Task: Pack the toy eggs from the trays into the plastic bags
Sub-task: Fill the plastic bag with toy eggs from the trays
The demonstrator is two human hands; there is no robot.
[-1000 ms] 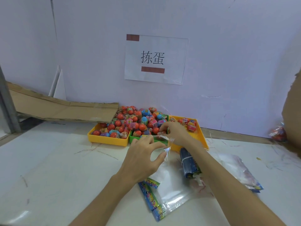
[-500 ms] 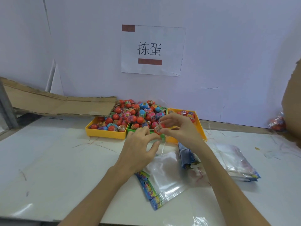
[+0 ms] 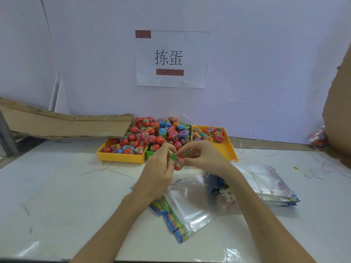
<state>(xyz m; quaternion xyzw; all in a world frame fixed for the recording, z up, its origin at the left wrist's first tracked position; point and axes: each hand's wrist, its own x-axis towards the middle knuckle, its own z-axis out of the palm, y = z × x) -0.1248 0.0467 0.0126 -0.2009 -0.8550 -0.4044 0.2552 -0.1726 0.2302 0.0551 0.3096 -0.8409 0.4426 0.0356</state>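
Both hands are meeting over the near edge of the trays and pinching one toy egg (image 3: 178,164) between them; the left hand (image 3: 158,171) is curling its fingertips onto the egg's left side, and the right hand (image 3: 204,158) is closing thumb and forefinger on it from three o'clock; whether the left is also pinching a bag mouth I cannot tell.

Judging by what is lying about, the packing is sitting at an early stage; the green tray (image 3: 152,154) at twelve o'clock is heaped high with eggs, the yellow tray (image 3: 121,157) at eleven o'clock is holding a full layer, and the second yellow tray (image 3: 226,150) at one o'clock is carrying only a few at its far end; the clear plastic bag (image 3: 190,205) lying flat at six o'clock of the hands is looking empty; a stack of bags (image 3: 269,183) is waiting at four o'clock, and one filled bag (image 3: 317,138), as far as I can make out, is sitting far off at three o'clock by the cardboard; nearly all the eggs are remaining to be bagged.

Both forearms are reaching forward from the bottom edge and converging; the wrists are staying raised off the table (image 3: 57,186), fingers bent inward towards each other.
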